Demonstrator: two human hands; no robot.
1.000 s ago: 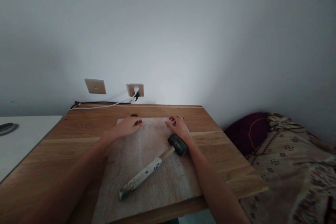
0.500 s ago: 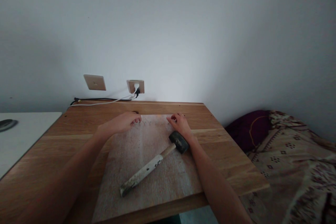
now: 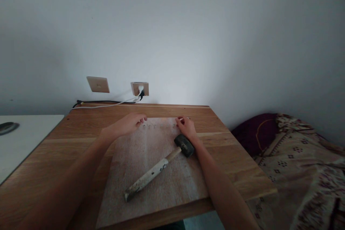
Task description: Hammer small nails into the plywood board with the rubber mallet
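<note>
A pale wooden board [image 3: 151, 194] lies on a brown wooden table [image 3: 81, 133]. A mallet [image 3: 161, 165] with a black head and a white worn handle rests diagonally on the board. My left hand [image 3: 129, 123] lies at the board's far left edge with fingers curled, fingertips pinched near a row of small nails [image 3: 153, 126] standing in the board. My right hand [image 3: 185, 127] is at the far right of that row, just behind the mallet head, fingers pinched on something too small to make out.
Two wall plates, a switch [image 3: 97, 84] and a socket [image 3: 139, 88], sit above the table with white and black cables [image 3: 107, 104] along its back edge. A white surface [image 3: 24, 136] adjoins on the left. A patterned bedcover [image 3: 304, 172] lies to the right.
The view rose slightly a second ago. My left hand shifted a little right along the board's far edge, and my right hand's fingers drew together into a pinch.
</note>
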